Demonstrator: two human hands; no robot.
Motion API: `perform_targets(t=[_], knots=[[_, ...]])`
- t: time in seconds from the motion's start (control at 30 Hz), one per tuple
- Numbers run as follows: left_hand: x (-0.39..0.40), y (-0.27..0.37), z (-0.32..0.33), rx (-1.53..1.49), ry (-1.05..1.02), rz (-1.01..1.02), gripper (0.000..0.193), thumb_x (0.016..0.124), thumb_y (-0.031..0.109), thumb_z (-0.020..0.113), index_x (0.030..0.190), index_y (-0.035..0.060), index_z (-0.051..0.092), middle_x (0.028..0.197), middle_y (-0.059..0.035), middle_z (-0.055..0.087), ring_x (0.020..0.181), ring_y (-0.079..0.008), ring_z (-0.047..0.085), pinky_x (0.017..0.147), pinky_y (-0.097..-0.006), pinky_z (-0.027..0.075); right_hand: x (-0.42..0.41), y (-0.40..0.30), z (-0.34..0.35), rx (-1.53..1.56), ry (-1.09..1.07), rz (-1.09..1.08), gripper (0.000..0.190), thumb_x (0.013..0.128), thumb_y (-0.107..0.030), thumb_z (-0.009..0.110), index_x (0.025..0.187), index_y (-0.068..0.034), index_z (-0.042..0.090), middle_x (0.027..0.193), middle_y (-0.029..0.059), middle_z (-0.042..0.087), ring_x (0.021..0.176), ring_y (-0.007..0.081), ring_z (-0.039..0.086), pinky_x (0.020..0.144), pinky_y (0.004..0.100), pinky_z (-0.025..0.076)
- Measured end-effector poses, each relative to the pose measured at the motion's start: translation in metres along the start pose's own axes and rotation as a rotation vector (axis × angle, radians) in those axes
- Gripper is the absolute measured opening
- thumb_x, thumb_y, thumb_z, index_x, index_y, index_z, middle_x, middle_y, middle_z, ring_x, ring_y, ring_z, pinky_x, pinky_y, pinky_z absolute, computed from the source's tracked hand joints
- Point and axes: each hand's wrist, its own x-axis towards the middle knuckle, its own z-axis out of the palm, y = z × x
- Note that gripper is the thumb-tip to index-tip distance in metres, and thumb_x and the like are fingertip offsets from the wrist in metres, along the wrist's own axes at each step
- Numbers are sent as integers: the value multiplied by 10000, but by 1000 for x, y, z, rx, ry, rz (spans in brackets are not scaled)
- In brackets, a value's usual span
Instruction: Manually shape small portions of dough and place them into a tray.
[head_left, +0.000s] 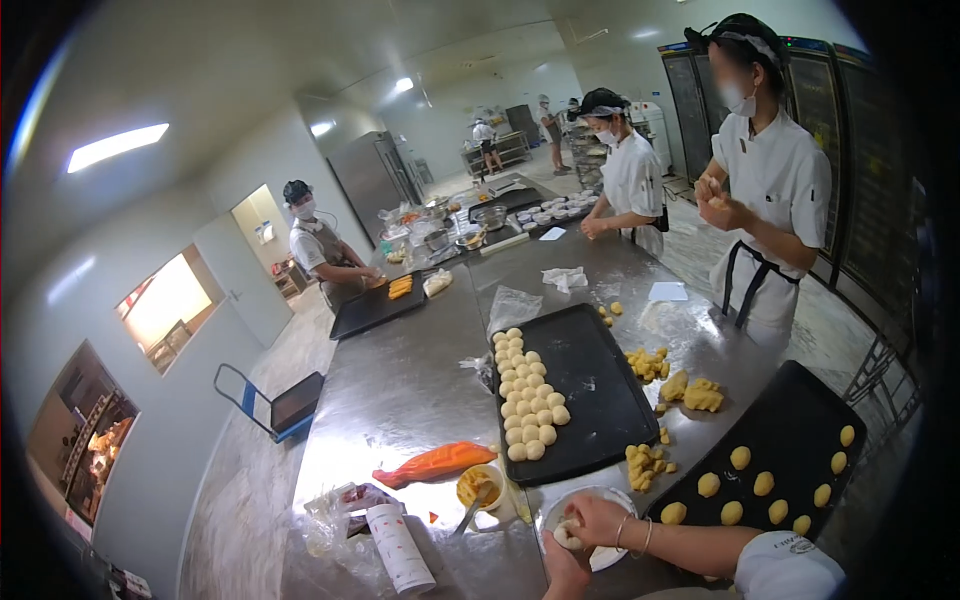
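Note:
My left hand (566, 566) holds a piece of pale dough (568, 534) over a white bowl (611, 556). From the right, my right hand (596, 519) pinches the same dough with its fingertips; bangles circle that wrist. Just beyond the bowl is a black tray (592, 390) with rows of round pale dough balls (531, 397) on its left side. Small yellow dough pieces (645, 466) lie between that tray and a second black tray (795, 420), which carries yellow shaped lumps (709, 484). Left of the bowl stands a tub of yellow filling (478, 486) with a utensil in it.
An orange piping bag (439, 461), a printed roll (400, 547) and plastic bags (345, 517) lie on the steel table (397, 375) at left. Two co-workers (772, 165) (626, 172) stand along the right side; another person (315, 247) works at a tray (375, 307) across the left edge.

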Motion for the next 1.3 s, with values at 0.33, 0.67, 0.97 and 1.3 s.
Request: perform_targets(t=[0.33,0.67,0.97,1.3], knots=[[-5,14,2,27,-13,121,514,895,390,157,1088,-3,426,1043,-178,523,984,-294,501,845,-408,410,-3,15,11,-165,-320,-212,174,765,-206,513,863,-69,558,891,116,553,848,285,532,707,364,438],[10,14,-1,-194,42,246,492,874,409,197,999,32,488,948,-103,532,902,-257,499,857,-404,372,-22,-10,6,321,-201,-232,202,762,-108,486,944,-71,566,935,103,572,856,274,546,744,339,438],[-20,21,37,-133,-67,107,462,879,338,199,1060,-4,452,1059,-163,498,1001,-262,484,897,-386,370,-7,-1,-9,133,-75,-25,252,721,-184,580,951,-81,571,966,101,538,863,263,538,710,352,437],[-12,19,28,-83,-108,113,507,888,393,185,1091,5,442,1093,-133,487,1017,-268,479,861,-393,399,0,8,-9,-6,-196,-255,231,710,-131,548,934,-74,541,998,91,515,864,268,532,715,349,440]])
